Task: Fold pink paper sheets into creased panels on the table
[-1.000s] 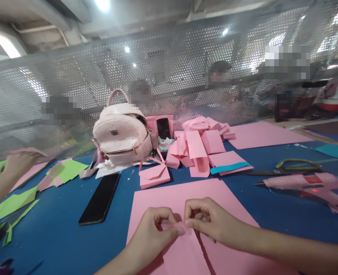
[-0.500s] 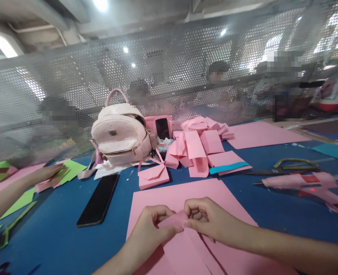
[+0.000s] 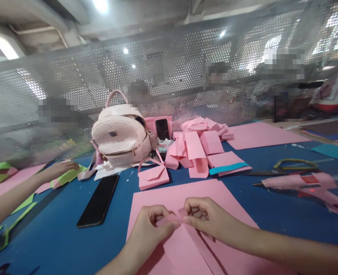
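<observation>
Between my hands is a folded piece of pink paper [image 3: 178, 248], its top end pinched at both sides. My left hand [image 3: 153, 231] grips its left side between thumb and fingers. My right hand [image 3: 207, 217] pinches the upper right part, close to a long narrow fold. Beneath both lies a larger pink sheet [image 3: 203, 189] on the blue table. A small pink paper bag with a handle [image 3: 154, 176] stands just beyond that sheet.
A black phone [image 3: 98, 200] lies to the left, near a pale pink backpack [image 3: 120, 133]. Folded pink paper pieces [image 3: 196, 147] are heaped behind. On the right are a pink glue gun [image 3: 303, 181] and yellow-handled scissors [image 3: 295, 165]. Another person's hand [image 3: 61, 168] touches green paper at left.
My left thumb has shifted slightly up along the paper, and the fold at its top has moved a little. The other person's hand at left has moved right over the green paper.
</observation>
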The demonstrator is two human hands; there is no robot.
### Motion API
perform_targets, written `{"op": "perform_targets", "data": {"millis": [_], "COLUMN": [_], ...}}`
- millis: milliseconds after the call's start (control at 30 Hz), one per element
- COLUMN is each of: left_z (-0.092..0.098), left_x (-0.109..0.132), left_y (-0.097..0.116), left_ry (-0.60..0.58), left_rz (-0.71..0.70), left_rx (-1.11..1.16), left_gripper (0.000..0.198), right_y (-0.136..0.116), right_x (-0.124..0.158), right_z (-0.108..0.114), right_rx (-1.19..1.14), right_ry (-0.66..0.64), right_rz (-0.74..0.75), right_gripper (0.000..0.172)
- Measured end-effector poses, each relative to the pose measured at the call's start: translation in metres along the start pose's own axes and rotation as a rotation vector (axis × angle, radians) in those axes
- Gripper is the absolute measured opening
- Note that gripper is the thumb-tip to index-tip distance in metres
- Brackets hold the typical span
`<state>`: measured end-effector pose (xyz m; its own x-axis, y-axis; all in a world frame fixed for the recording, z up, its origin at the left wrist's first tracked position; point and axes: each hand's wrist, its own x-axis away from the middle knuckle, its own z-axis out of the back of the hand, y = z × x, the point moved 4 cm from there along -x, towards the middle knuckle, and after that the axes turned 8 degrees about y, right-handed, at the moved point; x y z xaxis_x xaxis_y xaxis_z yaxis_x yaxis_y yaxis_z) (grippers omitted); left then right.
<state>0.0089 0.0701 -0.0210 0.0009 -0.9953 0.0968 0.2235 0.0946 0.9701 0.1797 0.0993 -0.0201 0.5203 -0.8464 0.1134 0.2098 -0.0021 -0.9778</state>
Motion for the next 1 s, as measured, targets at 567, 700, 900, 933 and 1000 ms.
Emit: {"op": "perform_targets", "data": {"millis": [567, 700, 900, 933, 1000], "left_z": [0.0021, 0.0023, 0.0013, 0.0013, 0.0015], "left_x": [-0.0021, -0.0031, -0.0012, -0.0011, -0.0013], "left_y": [0.0007, 0.0034, 0.0064, 0.0062, 0.0050], "left_ry": [-0.035, -0.030, -0.031, -0.031, -0.024], "left_rz": [-0.016, -0.042, -0.029, -0.029, -0.031], "left_rx": [0.021, 0.012, 0.011, 0.007, 0.004], "left_gripper": [0.028, 0.033, 0.036, 0.036, 0.036], "right_y": [0.0057, 0.0060, 0.0069, 0.0069, 0.0062], "right_x": [-0.0013, -0.0016, -0.0019, -0.0017, -0.0010], "right_z": [0.0023, 0.0014, 0.0012, 0.0011, 0.0009], "right_rx": [0.006, -0.002, -0.006, -0.008, -0.005], "right_ry": [-0.005, 0.002, 0.005, -0.009, -0.042], "right_rz": [-0.046, -0.023, 0.001, 0.009, 0.022], "right_gripper": [0.027, 0.028, 0.028, 0.028, 0.029]}}
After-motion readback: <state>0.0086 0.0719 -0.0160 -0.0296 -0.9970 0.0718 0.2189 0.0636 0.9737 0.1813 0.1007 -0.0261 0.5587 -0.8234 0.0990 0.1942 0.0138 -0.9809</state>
